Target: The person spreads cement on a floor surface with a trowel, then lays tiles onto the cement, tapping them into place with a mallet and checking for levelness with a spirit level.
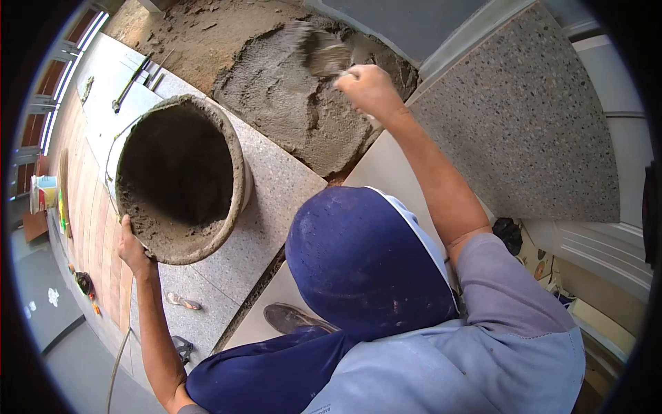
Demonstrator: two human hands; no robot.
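Grey mortar (265, 96), blurred trowel (328, 58) in right hand (372, 92), bucket rim (238, 160) in left hand (134, 251)

tool (325, 55): blurred | bucket (239, 162) bottom: dark, hidden | shirt (448, 366): cut off

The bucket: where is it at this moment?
In the head view, the bucket is on the left side, left of the patch of mortar, with the left hand gripping its rim.

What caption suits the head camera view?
Left hand grips the bucket; right hand holds a blurred tool over wet mortar.
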